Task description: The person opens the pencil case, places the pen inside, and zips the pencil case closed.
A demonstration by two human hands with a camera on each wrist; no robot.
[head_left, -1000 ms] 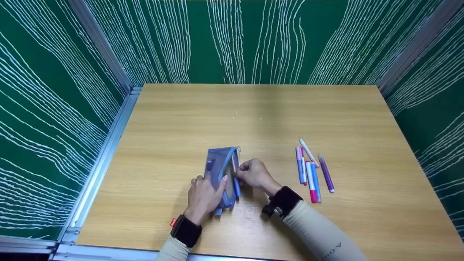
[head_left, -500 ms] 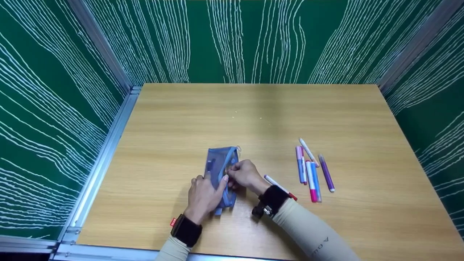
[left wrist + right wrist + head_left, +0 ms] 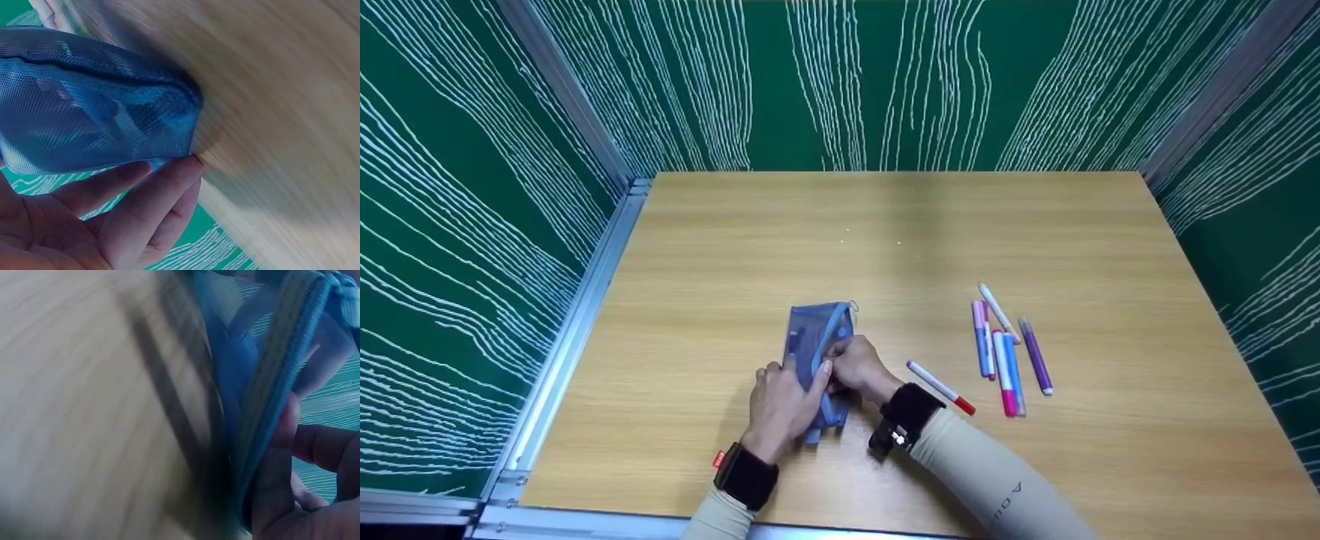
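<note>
Blue mesh of a zipped pouch (image 3: 807, 330) meets the fingers (image 3: 143, 211) of the left hand (image 3: 780, 411), which lie nearly straight along its side, one tip at the pouch's corner, while the thumb stretches over the zip edge (image 3: 284, 391), so the pouch is held between them. Opposite, the right hand (image 3: 861, 367) is bent in with curled fingers at the pouch's mouth, right beside the left thumb; their tips are hidden from above, and I cannot tell whether they have hold of anything. The left hand lies back upward, its wrist in a black wristband with a red tag (image 3: 720, 459), the forearm in a pale sleeve (image 3: 718, 517) running in over the near edge of the worktop (image 3: 735, 255). From the near right comes the other sleeve (image 3: 997, 476), dark letters along it, angled toward the far left and roughly in line with its wrist. The pouch lies left of the worktop's middle, closer to the near edge than to the far one. To its right, well apart, a white pen with a red cap (image 3: 941, 388) lies slanted; farther toward the right edge come a cluster of pens (image 3: 996, 352) lying close together and a purple pen (image 3: 1036, 356) just beside them. Behind the far edge stands a green panel (image 3: 771, 90) with wavy white lines, and a metal rail (image 3: 574, 337) follows the left edge.
</note>
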